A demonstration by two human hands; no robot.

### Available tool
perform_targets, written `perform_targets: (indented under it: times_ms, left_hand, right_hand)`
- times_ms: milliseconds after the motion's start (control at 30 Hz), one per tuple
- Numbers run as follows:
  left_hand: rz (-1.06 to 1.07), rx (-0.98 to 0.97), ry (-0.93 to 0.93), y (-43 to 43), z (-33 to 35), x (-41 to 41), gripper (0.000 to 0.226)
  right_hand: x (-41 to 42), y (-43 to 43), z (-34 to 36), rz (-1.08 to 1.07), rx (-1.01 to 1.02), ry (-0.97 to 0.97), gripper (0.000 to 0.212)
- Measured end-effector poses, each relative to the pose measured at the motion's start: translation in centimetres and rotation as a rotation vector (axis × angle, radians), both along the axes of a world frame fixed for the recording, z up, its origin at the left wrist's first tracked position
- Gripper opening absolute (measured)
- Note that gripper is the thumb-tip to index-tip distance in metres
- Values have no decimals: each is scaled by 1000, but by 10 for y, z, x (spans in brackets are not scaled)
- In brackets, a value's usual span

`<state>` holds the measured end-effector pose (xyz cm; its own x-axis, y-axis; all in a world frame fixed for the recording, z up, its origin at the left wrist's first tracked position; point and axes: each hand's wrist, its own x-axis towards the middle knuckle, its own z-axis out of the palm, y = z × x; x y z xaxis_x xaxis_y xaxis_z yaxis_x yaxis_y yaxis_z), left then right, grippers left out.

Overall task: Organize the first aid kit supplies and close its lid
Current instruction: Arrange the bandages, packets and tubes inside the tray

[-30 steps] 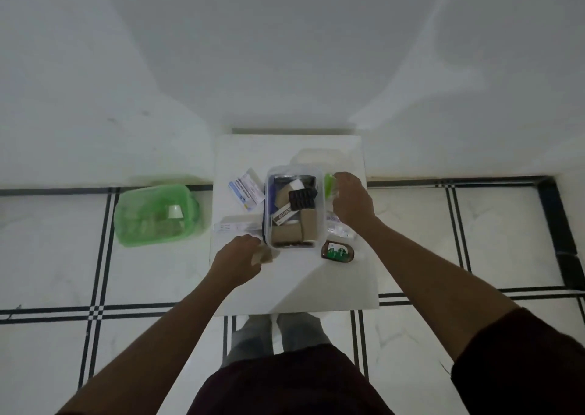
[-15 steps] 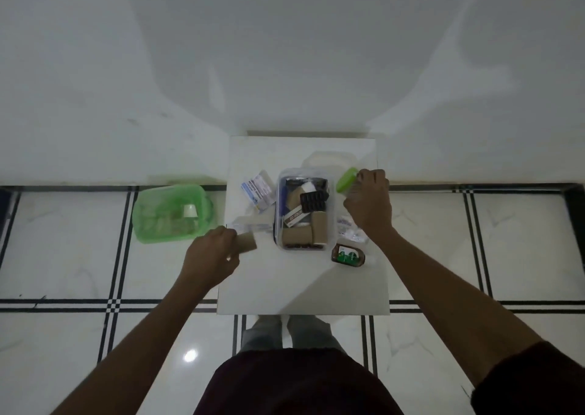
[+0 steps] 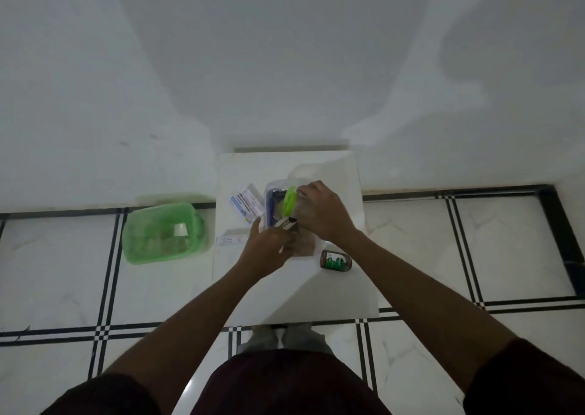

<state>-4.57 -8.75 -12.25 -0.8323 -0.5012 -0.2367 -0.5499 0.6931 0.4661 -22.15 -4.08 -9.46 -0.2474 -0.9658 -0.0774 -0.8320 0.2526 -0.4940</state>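
The clear first aid kit box [image 3: 269,207] stands open on the small white table [image 3: 335,291]. My right hand [image 3: 323,213] is shut on a clear jar with a green lid [image 3: 289,200], tilted over the box's middle. My left hand [image 3: 269,251] is at the box's front left corner, its fingers closed around a small black-and-white pack [image 3: 286,223]. Both hands hide most of the box's contents. A brown bottle with a green label [image 3: 335,260] lies on the table right of the box. A white-and-blue carton [image 3: 247,204] lies to the box's left.
A flat white packet [image 3: 231,240] lies at the table's left edge. A green translucent plastic container [image 3: 164,232] sits on the tiled floor left of the table. A white wall rises right behind the table. My feet stand under the near edge.
My right hand carried the green-lidded jar from the box's right side to over the box. My left hand moved right from the table's left edge to the box's front corner.
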Motion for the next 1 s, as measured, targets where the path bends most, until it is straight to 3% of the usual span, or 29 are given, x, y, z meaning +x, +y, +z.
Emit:
perform_targets:
  times_ms: [233, 300, 367, 500, 633, 800, 867, 1000]
  left_hand:
    - [-63, -77, 100, 3, -14, 15, 22]
    - [-57, -116, 206, 5, -15, 27, 20]
    - [24, -144, 295, 6, -14, 36, 18]
    - [249, -146, 370, -8, -11, 50, 20]
    - [304, -84, 255, -33, -10, 60, 31]
    - [268, -53, 82, -48, -24, 65, 48]
    - [230, -51, 20, -46, -30, 65, 47]
    - [163, -36, -121, -41, -41, 58, 48]
  right_hand:
    - [19, 5, -45, 113, 137, 220, 37]
    - [23, 9, -53, 138, 170, 222, 44]
    - [24, 15, -51, 169, 250, 237, 62]
    - [21, 29, -46, 200, 240, 257, 53]
    - [20, 40, -37, 52, 52, 137, 54]
    - [16, 70, -34, -371, -267, -82, 31]
    - [17, 85, -40, -453, -190, -134, 34]
    - [20, 107, -57, -398, 200, -136, 46]
